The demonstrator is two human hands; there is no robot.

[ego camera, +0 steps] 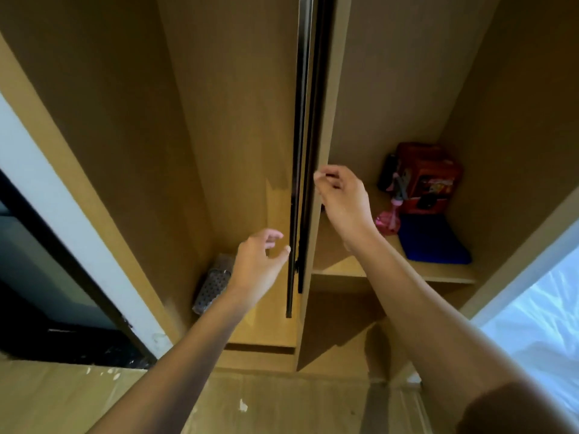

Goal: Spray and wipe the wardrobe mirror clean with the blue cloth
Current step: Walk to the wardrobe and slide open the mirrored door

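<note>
The blue folded cloth [434, 238] is sitting on the pale wood shelf [344, 261] in the right compartment, around 3 o'clock from centre, with a pink spray bottle [390, 216] touching its left edge and a red printed box [429, 177] just behind it at 2 o'clock.

The step looks like hauling out the thin black-framed sliding mirror panel [297, 183], seen edge-on dead centre between the two compartments. The right hand [343, 198] has its fingers curled and seems to pinch the panel's edge; the left hand [260, 264] is loose and spread, fingertips just beside the frame, gripping nothing. My take: get both hands on the frame, not the glass, and pull straight along the track so it doesn't rack.

Room-wise, the divider hugs the panel tight. The left bay has only a grey perforated object [213, 283] leaning at 8 o'clock; there's open floor towards 6.
</note>
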